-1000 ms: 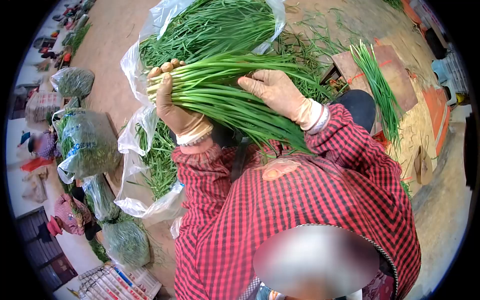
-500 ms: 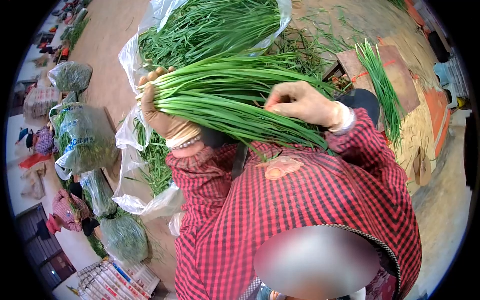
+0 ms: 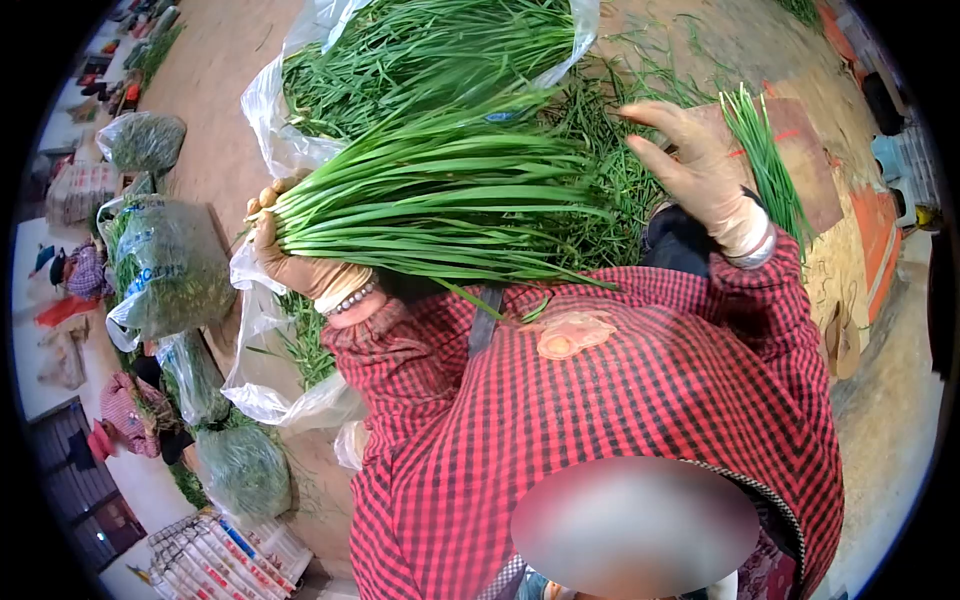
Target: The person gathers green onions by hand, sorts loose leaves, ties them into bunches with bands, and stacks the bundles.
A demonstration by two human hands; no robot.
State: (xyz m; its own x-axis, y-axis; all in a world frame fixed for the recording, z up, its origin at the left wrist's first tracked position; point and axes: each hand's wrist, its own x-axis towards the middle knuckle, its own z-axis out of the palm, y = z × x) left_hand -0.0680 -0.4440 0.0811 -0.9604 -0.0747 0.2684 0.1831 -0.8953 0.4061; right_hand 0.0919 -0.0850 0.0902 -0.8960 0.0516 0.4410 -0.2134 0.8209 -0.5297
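Observation:
Gloved, with a beaded bracelet at the wrist, my left hand (image 3: 305, 262) is wrapped round the pale stem ends of a large bunch of green stalks (image 3: 430, 205). The long leaves fan out to the right across my lap. To the right of their tips, my right hand (image 3: 695, 165), also gloved, has its thumb and fingers apart and nothing between them. A smaller bunch (image 3: 765, 165) lies on a brown board (image 3: 812, 175) beyond my right hand. Behind the held bunch, more greens (image 3: 430, 60) fill an open clear plastic bag (image 3: 262, 105).
Loose leaves (image 3: 620, 190) litter the floor around the board. Filled plastic bags (image 3: 175, 265) stand in a row on the left, near stacked newspapers (image 3: 225, 560). Two other people sit at the far left, one in a checked top (image 3: 135, 410). Sandals (image 3: 840, 340) lie at the right.
My right hand has come off the leaves and moved right and up, its fingers opening. My left hand has shifted left and down with the bunch, whose leaves have spread.

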